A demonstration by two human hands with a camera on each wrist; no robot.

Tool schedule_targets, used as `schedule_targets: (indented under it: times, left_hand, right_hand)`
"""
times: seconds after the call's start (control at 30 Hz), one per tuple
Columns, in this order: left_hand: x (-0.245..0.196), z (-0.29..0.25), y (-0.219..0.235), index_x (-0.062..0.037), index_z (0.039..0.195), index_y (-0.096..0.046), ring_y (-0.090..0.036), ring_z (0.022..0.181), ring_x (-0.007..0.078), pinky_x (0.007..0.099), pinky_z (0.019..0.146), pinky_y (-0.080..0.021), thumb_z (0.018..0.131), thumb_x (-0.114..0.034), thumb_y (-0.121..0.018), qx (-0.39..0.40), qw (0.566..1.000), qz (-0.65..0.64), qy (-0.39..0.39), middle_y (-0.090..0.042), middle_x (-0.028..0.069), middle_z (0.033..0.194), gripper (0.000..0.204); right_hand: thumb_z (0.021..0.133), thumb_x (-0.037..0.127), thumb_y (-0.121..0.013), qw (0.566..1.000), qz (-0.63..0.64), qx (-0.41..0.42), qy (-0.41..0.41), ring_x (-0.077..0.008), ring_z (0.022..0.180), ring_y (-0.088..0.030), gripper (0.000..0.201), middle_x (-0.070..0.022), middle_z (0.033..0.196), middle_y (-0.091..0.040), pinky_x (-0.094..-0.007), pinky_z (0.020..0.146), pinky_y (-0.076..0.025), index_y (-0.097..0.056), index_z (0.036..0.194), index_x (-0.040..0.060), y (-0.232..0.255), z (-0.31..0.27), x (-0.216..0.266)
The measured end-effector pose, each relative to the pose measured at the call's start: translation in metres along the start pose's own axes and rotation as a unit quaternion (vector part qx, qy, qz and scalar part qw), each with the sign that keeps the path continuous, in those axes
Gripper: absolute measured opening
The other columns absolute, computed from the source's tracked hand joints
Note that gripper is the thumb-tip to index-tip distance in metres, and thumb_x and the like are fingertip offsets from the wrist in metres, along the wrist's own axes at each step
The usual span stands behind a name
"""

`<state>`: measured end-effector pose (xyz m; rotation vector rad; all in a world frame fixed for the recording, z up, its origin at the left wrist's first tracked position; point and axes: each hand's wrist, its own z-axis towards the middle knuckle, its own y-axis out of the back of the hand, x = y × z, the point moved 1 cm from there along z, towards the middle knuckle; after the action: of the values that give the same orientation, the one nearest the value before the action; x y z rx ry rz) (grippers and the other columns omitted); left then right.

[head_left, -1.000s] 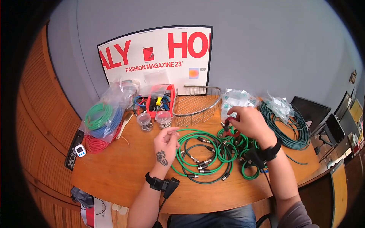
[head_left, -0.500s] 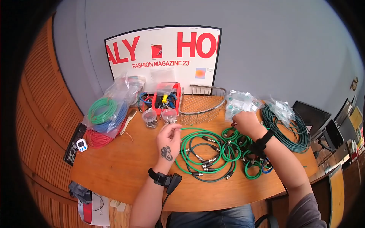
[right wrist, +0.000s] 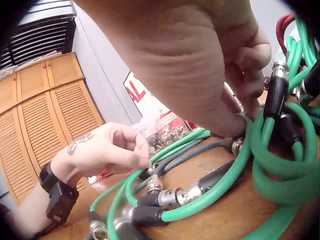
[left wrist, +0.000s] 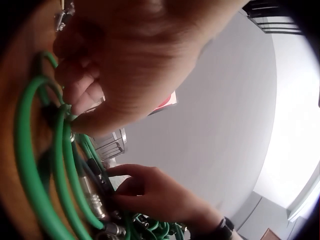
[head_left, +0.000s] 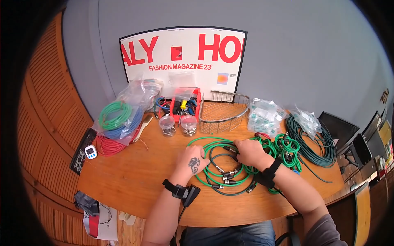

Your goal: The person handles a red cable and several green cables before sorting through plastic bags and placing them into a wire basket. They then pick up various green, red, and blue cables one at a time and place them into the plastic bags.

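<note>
At the left end of the bench, a clear bag holds green and blue coils above red cable; a white timer lies just beside it, towards the near edge. Next comes the left hand, palm inward at the left side of the green cable loops, thumb and fingers appearing to pinch a strand. The loops lie between the two hands and extend nearer the wearer, with darker cable among them and black-and-silver connectors grouped inside the ring. The right hand lies over the upper right of the loops, its fingertips beside a connector; whether they grip it cannot be told. The step in hand is judged to be handling these loops from both sides; the next move would call for a firm hold on the chosen cable, clear of neighbouring connectors. To the right of the right hand sit bundled green coils, and beyond them a broad dark green coil, under a small clear bag.
</note>
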<state>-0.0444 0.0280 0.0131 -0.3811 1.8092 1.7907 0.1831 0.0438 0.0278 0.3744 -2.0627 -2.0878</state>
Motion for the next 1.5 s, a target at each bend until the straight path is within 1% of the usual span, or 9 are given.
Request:
schedule_targets:
  times: [0.23,0.3,0.4,0.6,0.67,0.9,1.07,1.33,1.5]
  left_hand:
    - [-0.001,0.001,-0.005,-0.0025,0.093,-0.061,-0.066,0.082,0.0348,0.0418,0.07,-0.052,0.075,-0.023,-0.074,-0.069,0.997,-0.006,0.015,-0.067,0.0171,0.082,0.03]
    - [0.0,0.003,-0.007,-0.0015,0.096,-0.059,-0.066,0.081,0.0348,0.0422,0.07,-0.052,0.076,-0.022,-0.074,-0.069,0.996,-0.054,0.037,-0.066,0.0177,0.083,0.033]
    - [0.004,0.009,-0.016,0.0008,0.1,-0.059,-0.066,0.07,0.0293,0.0391,0.062,-0.052,0.081,-0.021,-0.072,-0.194,0.965,-0.161,-0.076,-0.066,0.0164,0.085,0.032]
    - [-0.008,0.006,-0.002,-0.0002,0.108,-0.062,-0.067,0.064,0.0211,0.031,0.051,-0.052,0.092,-0.022,-0.061,0.116,0.906,-0.407,-0.004,-0.065,0.0112,0.077,0.026]
    - [-0.008,0.007,-0.004,-0.002,0.121,-0.055,-0.065,0.057,0.0192,0.0256,0.045,-0.051,0.095,-0.015,-0.056,0.23,0.836,-0.497,-0.027,-0.064,0.0117,0.081,0.03]
    - [-0.021,-0.005,-0.007,-0.0044,0.144,-0.034,-0.069,0.071,0.0237,0.0308,0.056,-0.057,0.097,-0.005,-0.048,0.137,0.792,-0.589,-0.084,-0.062,0.016,0.1,0.049]
    - [-0.028,-0.006,-0.01,-0.009,0.144,-0.039,-0.069,0.076,0.0206,0.0309,0.065,-0.059,0.097,-0.015,-0.059,0.262,0.786,-0.551,-0.098,-0.061,0.0138,0.102,0.052]
    - [-0.029,-0.009,-0.023,0.0013,0.125,-0.054,-0.07,0.084,0.0218,0.0323,0.075,-0.057,0.102,-0.018,-0.048,0.326,0.804,-0.483,-0.117,-0.068,0.0147,0.097,0.031]
    - [-0.022,-0.005,-0.03,0.0048,0.11,-0.055,-0.071,0.088,0.0347,0.0391,0.077,-0.058,0.099,-0.019,-0.04,0.302,0.662,-0.679,-0.093,-0.068,0.0237,0.094,0.03]
  right_hand:
    - [0.084,0.008,-0.06,0.971,0.152,-0.165,0.081,-0.0374,0.079,-0.066,0.021,-0.0159,0.086,-0.068,-0.0463,0.069,-0.053,-0.059,0.105,0.0086,0.048,-0.019,0.009]
    - [0.085,0.001,-0.058,0.913,0.234,-0.283,0.18,-0.036,0.079,-0.064,0.016,-0.0142,0.089,-0.065,-0.0441,0.067,-0.052,-0.06,0.1,0.0074,0.064,-0.026,0.012]
    - [0.083,-0.005,-0.06,0.894,0.261,-0.283,0.228,-0.0336,0.078,-0.063,0.017,-0.0125,0.09,-0.063,-0.0399,0.065,-0.05,-0.061,0.095,0.0065,0.081,-0.032,0.006]
    - [0.084,-0.011,-0.058,0.857,0.326,-0.372,0.147,-0.0184,0.077,-0.063,0.017,-0.0082,0.091,-0.061,-0.0289,0.059,-0.052,-0.064,0.091,0.0033,0.079,-0.03,-0.004]
    - [0.091,-0.005,-0.058,0.774,0.479,-0.411,0.039,-0.0125,0.078,-0.062,0.01,-0.0055,0.093,-0.062,-0.0254,0.061,-0.055,-0.065,0.093,0.0023,0.066,-0.02,-0.009]
    - [0.094,0.002,-0.06,0.739,0.577,-0.347,-0.003,-0.0091,0.079,-0.062,0.006,-0.0032,0.092,-0.063,-0.0262,0.064,-0.059,-0.064,0.098,-0.0005,0.015,-0.011,0.0]
    - [0.094,0.004,-0.061,0.725,0.604,-0.326,-0.055,-0.0097,0.07,-0.063,0.007,-0.0049,0.085,-0.065,-0.0255,0.058,-0.056,-0.064,0.098,-0.0004,-0.001,-0.009,0.005]
    - [0.09,0.011,-0.066,0.827,0.465,-0.308,-0.073,-0.0164,0.059,-0.068,0.015,-0.0114,0.069,-0.068,-0.0307,0.056,-0.052,-0.066,0.101,0.0003,-0.009,-0.017,0.013]
    - [0.093,0.011,-0.061,0.816,0.529,-0.226,-0.055,-0.0148,0.067,-0.068,0.02,-0.0107,0.079,-0.071,-0.0284,0.059,-0.054,-0.067,0.109,-0.0002,-0.01,-0.02,0.015]
